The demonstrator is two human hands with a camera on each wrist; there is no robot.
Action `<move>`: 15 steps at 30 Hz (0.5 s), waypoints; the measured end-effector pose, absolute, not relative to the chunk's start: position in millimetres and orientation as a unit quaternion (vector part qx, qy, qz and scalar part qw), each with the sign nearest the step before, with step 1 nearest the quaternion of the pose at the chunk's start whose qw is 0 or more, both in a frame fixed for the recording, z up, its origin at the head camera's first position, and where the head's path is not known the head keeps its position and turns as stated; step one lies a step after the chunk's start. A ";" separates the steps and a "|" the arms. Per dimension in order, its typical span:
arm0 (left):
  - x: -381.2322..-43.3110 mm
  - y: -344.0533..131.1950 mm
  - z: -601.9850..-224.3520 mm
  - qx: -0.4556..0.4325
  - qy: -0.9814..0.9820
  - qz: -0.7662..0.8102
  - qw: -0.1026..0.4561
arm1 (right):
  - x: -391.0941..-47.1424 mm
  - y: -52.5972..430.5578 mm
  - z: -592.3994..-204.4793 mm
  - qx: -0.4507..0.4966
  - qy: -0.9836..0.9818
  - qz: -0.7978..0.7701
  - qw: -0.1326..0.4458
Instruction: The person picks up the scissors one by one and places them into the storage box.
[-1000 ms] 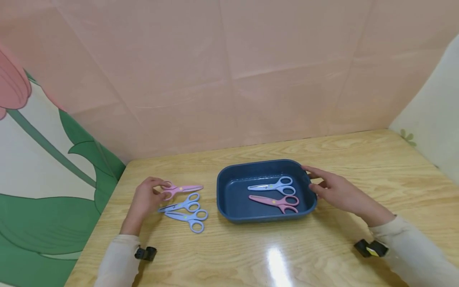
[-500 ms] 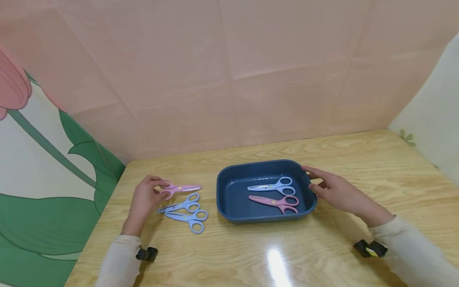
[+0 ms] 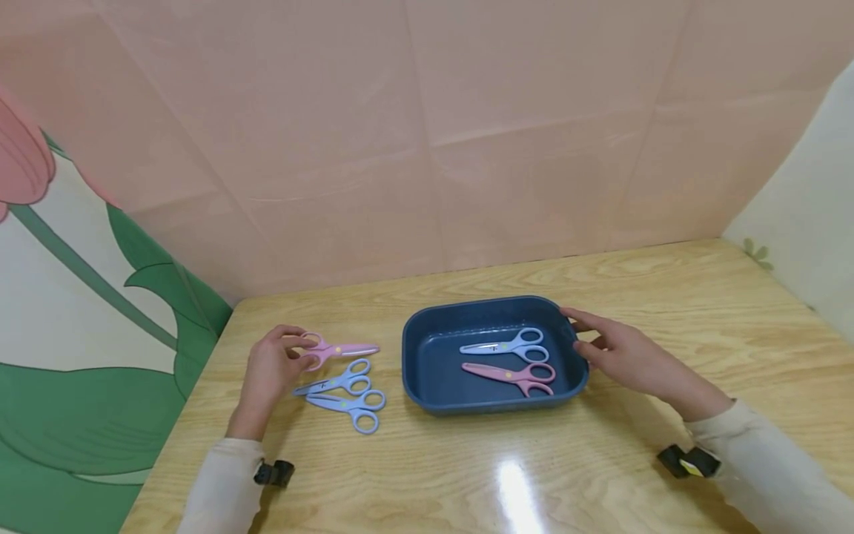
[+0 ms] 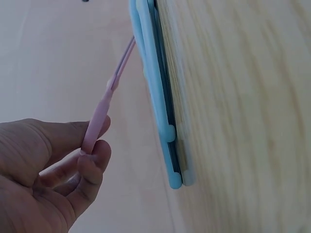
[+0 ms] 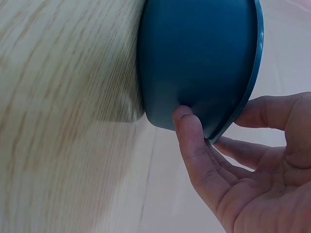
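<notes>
My left hand pinches pink scissors by the finger loops, between thumb and fingertips. In the left wrist view, the pink scissors slant, their handle end higher than their blades. Two pairs of light blue scissors lie just in front: the upper pair and the lower pair. At the right end of a dark blue tray, my right hand holds the rim and outer wall, as the right wrist view also shows. Inside the tray lie blue scissors and darker pink scissors.
A wooden table carries everything, with a bright reflection near its front. Pale pink sheeting rises behind it. A panel with flower and leaf pictures stands at the left, a white panel at the right.
My left hand and the pink scissors have shifted only slightly, staying beside the blue scissors. The right hand, the tray and the scissors inside look unchanged.
</notes>
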State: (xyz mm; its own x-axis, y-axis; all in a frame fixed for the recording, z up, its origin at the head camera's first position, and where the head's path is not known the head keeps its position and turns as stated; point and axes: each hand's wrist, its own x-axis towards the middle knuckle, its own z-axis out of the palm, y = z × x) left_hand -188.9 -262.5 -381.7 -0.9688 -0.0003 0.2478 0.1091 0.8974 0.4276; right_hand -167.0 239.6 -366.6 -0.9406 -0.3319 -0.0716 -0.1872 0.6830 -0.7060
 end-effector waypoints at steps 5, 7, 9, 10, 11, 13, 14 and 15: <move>-188.0 -261.7 -379.4 -0.034 -0.967 -0.226 0.116 | -166.8 239.1 -366.5 -0.143 0.913 -0.369 0.096; -188.3 -262.4 -379.8 -0.038 -0.966 -0.229 0.118 | -166.6 238.8 -366.2 -0.143 0.913 -0.370 0.097; -188.7 -263.2 -380.4 -0.042 -0.964 -0.233 0.120 | -166.5 238.5 -365.8 -0.143 0.913 -0.370 0.098; -189.0 -263.4 -380.6 -0.043 -0.963 -0.235 0.121 | -166.4 238.5 -365.7 -0.143 0.913 -0.368 0.098; -189.4 -263.5 -380.9 -0.045 -0.962 -0.238 0.122 | -166.3 238.5 -365.6 -0.143 0.913 -0.368 0.098; -189.6 -263.4 -380.7 -0.045 -0.961 -0.243 0.123 | -166.4 238.6 -365.7 -0.144 0.914 -0.367 0.096; -189.7 -263.3 -380.8 -0.046 -0.960 -0.246 0.125 | -166.5 238.7 -365.8 -0.145 0.914 -0.366 0.095; -189.8 -263.0 -380.5 -0.044 -0.959 -0.251 0.124 | -166.6 239.0 -366.0 -0.146 0.914 -0.366 0.095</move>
